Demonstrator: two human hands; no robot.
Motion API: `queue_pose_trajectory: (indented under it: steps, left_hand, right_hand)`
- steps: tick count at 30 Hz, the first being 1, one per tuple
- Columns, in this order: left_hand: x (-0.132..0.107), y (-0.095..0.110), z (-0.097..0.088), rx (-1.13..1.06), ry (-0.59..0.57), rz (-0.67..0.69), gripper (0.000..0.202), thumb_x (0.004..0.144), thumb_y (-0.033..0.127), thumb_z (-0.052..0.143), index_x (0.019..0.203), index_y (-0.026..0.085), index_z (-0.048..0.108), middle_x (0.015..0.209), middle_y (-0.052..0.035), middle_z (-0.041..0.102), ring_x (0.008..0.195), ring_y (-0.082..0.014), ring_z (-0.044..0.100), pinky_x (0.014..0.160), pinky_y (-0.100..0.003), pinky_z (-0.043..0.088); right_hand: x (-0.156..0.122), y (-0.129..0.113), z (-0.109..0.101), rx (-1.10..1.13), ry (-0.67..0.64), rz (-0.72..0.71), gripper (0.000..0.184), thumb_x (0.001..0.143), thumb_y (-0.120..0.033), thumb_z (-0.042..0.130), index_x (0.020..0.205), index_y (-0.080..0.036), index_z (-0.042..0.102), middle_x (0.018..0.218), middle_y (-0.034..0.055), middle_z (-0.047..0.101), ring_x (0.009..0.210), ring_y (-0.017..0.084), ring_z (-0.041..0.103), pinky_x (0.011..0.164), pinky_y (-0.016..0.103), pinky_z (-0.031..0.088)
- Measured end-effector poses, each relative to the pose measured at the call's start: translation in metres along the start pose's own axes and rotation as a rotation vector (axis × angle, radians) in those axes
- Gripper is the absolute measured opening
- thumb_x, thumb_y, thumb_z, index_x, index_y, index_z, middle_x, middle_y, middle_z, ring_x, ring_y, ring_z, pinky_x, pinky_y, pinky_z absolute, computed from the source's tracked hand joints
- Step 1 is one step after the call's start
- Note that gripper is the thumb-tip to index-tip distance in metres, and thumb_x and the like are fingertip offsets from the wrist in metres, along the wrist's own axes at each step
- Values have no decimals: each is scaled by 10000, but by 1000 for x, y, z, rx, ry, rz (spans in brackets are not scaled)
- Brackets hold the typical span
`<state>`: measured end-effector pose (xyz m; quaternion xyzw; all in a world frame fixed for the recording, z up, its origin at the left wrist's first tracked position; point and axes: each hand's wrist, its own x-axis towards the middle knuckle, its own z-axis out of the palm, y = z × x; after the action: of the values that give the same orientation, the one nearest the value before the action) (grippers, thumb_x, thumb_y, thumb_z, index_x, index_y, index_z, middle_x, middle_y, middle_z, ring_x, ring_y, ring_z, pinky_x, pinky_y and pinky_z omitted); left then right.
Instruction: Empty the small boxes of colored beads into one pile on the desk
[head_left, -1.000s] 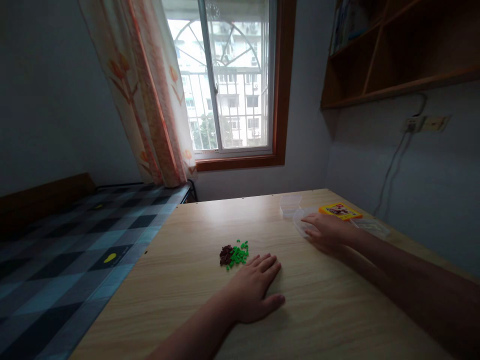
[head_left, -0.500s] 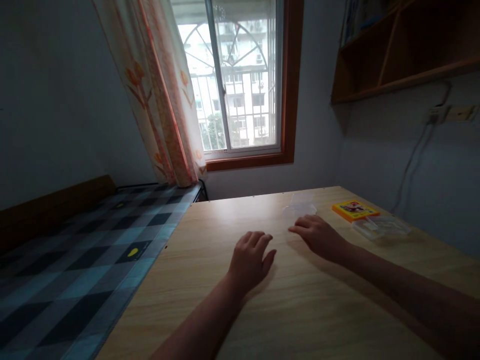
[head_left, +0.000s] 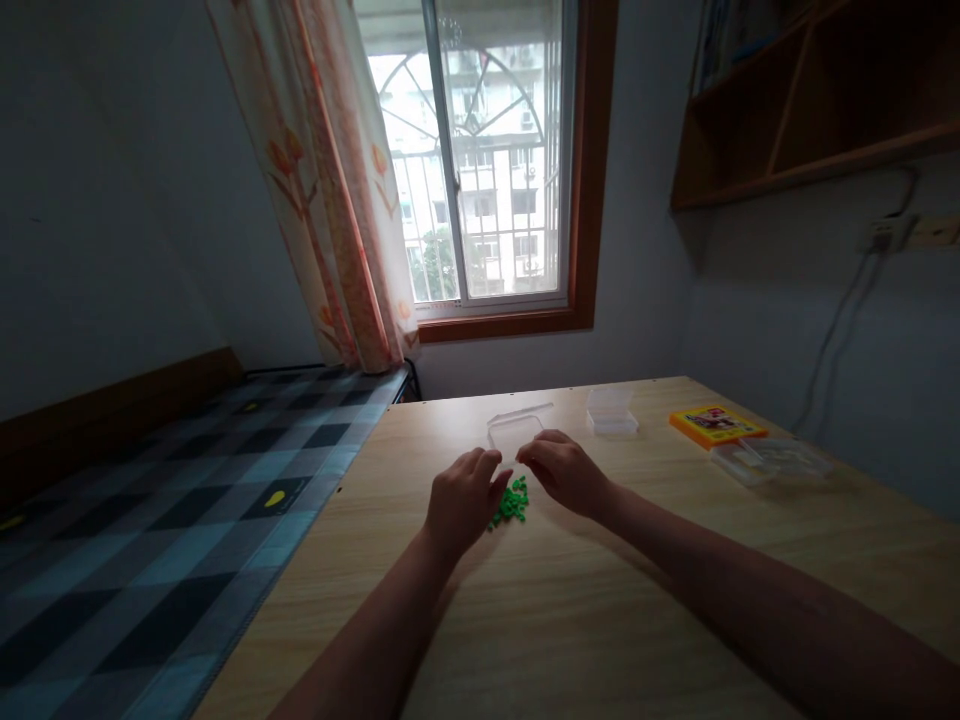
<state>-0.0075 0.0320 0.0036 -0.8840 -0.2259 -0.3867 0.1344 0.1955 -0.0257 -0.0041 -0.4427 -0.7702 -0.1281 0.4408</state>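
A clear plastic box (head_left: 516, 431), its lid raised at the far side, is between my hands. At the box's near left corner my left hand (head_left: 463, 498) has curled fingers, with the thumb lower down beside the green pieces. My right hand (head_left: 564, 474) pinches the near right edge of the box. A loose heap of small green pieces (head_left: 512, 502) lies on the wooden table (head_left: 570, 610), just below and between my fingers. Part of the box's near side is hidden by my fingertips.
Another clear box (head_left: 612, 420) stands with its lid up, behind my right hand. Farther right are an orange-yellow flat box (head_left: 718, 425) and an open clear case (head_left: 750, 463). A bed with a checked cover (head_left: 225, 520) borders the table's left edge.
My hands have come closer together, the right one moving left from beside the back clear box. A clear box between them and a heap of green pieces now show. The view has shifted slightly.
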Motion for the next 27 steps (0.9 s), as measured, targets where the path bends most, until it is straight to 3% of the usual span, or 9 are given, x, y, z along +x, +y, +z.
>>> queue_pose_trajectory:
  steps: [4, 8, 11, 15, 17, 21, 27]
  left_hand:
    - [0, -3, 2, 12, -142, -65, 254, 1025, 346, 431, 937, 223, 635, 815, -32, 666, 762, -181, 606, 653, -274, 411]
    - [0, -20, 2, 50, -199, -263, 260, 1010, 333, 443, 888, 217, 640, 885, -53, 692, 867, -199, 619, 744, -286, 431]
    - [-4, -49, -2, 146, -215, -515, 246, 990, 362, 462, 911, 213, 640, 903, -55, 707, 867, -208, 637, 716, -282, 427]
    - [-15, -94, -8, 288, -288, -861, 251, 967, 384, 458, 933, 227, 651, 928, -68, 729, 855, -253, 671, 649, -299, 425]
    - [-20, -110, -8, 312, -303, -953, 253, 948, 364, 460, 941, 213, 663, 921, -105, 734, 824, -282, 680, 636, -316, 437]
    - [-23, -125, -1, 317, -337, -987, 257, 918, 354, 480, 961, 208, 688, 945, -141, 739, 843, -309, 689, 673, -348, 479]
    - [-19, -131, 6, 291, -368, -946, 264, 906, 343, 492, 974, 201, 704, 966, -145, 743, 890, -314, 694, 704, -352, 497]
  right_hand:
    - [5, -6, 4, 24, -74, -14, 262, 1011, -209, 400, 910, -229, 641, 915, 44, 710, 920, 180, 620, 967, 380, 471]
    - [3, 7, -9, -177, -63, 16, 243, 970, -211, 449, 1106, -228, 649, 1246, 77, 640, 1169, 229, 534, 1072, 441, 384]
    - [-10, 38, -30, -422, -58, 247, 362, 931, -214, 479, 1270, -189, 605, 1323, 124, 581, 1221, 280, 483, 1067, 455, 343]
    - [-38, 90, -54, -674, -148, 676, 429, 941, -322, 477, 1323, -165, 593, 1251, 170, 601, 1109, 315, 521, 953, 452, 384]
    - [-50, 108, -58, -715, -205, 821, 445, 946, -368, 469, 1324, -175, 603, 1237, 179, 598, 1115, 319, 520, 931, 435, 391]
    - [-61, 124, -52, -683, -265, 901, 419, 944, -396, 468, 1261, -199, 660, 1260, 180, 587, 1146, 325, 517, 931, 441, 396]
    - [-50, 120, -30, -576, -298, 792, 405, 959, -344, 432, 1268, -217, 661, 1290, 138, 614, 1142, 298, 547, 968, 432, 415]
